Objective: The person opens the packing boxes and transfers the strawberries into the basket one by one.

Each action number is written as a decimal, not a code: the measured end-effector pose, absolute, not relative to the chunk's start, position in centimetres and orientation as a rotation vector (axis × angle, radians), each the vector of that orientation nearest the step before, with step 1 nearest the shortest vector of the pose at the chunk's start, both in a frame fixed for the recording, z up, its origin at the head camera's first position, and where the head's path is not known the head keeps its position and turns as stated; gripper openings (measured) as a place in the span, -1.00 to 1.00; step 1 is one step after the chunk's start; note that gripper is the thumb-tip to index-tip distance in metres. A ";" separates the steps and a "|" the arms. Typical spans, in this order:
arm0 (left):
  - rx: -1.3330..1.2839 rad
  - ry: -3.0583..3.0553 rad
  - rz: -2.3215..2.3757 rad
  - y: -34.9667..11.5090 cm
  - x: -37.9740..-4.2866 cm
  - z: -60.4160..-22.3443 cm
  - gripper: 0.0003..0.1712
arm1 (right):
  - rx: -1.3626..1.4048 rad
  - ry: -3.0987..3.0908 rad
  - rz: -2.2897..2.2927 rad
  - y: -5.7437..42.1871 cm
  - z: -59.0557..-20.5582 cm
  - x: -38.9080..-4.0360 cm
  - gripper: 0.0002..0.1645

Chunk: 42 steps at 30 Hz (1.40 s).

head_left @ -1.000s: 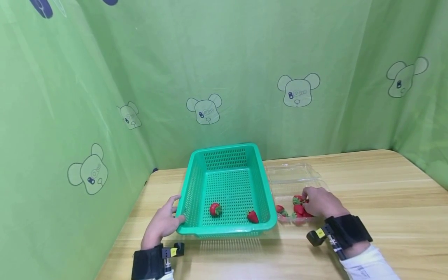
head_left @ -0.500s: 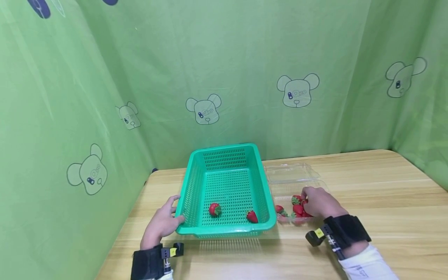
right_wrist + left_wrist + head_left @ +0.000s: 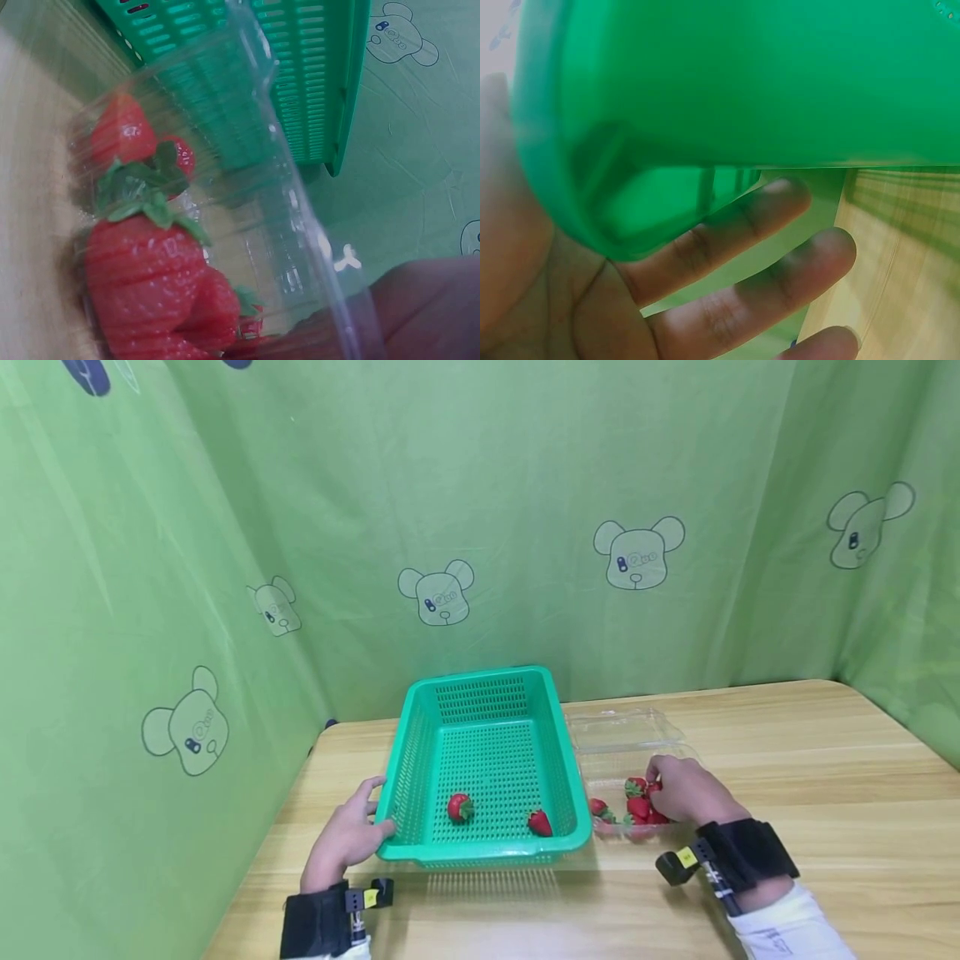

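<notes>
My left hand (image 3: pixel 348 835) holds the near left corner of a green plastic basket (image 3: pixel 483 853). Its thumb lies at the rim, and in the left wrist view the fingers (image 3: pixel 757 300) reach out beneath the basket's side. Inside the basket lie a strawberry (image 3: pixel 459 808) with its leaves to the right and another strawberry (image 3: pixel 539 823) farther right. My right hand (image 3: pixel 686 792) reaches down into a clear plastic box (image 3: pixel 615 768), fingers bent among several strawberries (image 3: pixel 142 270). Its fingertips are hidden, so I cannot tell whether they grip a strawberry.
The box's clear lid (image 3: pixel 615 728) is folded back behind it, beside the basket's right wall. Everything stands on a wooden table (image 3: pixel 817 760). A green curtain (image 3: pixel 525 527) with bear-head prints hangs behind and along the left.
Almost nothing differs. My right hand shifts very slightly over the strawberries in the box; the left hand, the basket and its two strawberries stay in place.
</notes>
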State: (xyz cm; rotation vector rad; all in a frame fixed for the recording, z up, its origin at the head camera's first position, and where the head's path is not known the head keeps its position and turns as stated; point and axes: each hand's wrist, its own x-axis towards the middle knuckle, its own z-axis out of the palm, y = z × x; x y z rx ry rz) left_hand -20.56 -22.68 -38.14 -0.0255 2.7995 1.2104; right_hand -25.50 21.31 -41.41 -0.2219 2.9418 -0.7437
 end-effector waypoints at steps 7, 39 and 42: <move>-0.034 2.807 1.204 -22.6 -20.4 -38.0 -0.25 | -0.224 2.940 -0.745 21.3 -41.1 -25.4 -0.77; -0.009 2.796 1.242 -22.6 -20.5 -38.3 -0.23 | -0.222 2.960 -0.836 21.1 -39.7 -24.7 -0.72; -0.013 2.794 1.244 -22.6 -20.5 -38.3 -0.23 | -0.235 2.972 -0.841 20.9 -39.5 -24.6 -0.72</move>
